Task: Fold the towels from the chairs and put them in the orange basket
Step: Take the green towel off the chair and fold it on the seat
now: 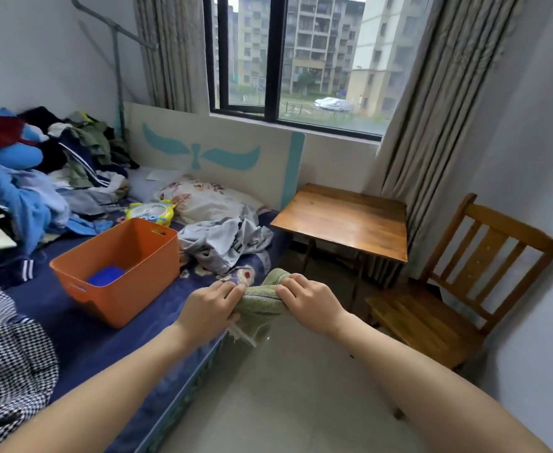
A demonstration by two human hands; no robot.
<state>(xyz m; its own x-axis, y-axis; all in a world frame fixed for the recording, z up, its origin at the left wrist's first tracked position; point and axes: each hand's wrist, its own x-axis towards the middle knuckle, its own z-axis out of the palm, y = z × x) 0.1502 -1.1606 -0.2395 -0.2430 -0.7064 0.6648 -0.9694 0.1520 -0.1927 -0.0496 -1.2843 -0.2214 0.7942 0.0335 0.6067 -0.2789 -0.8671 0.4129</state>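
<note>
With your left hand [214, 304] and right hand [307, 300] both pinching the green towel [262, 299] right of the orange basket [114, 243], loosening either could let the fold spill open.

Head view, forward and downward

2 hands: left hand [211, 305], right hand [307, 297]. 1 green towel [260, 300], 1 orange basket [118, 289], 1 blue towel [105, 276] inside, 1 wooden chair [425, 322], 1 worktop [343, 220], 1 pillow [203, 197].

A folded green terry towel [262, 300] hangs bunched above the bed edge; the orange plastic basket [121, 269] holds a folded blue towel [105, 276]
</note>
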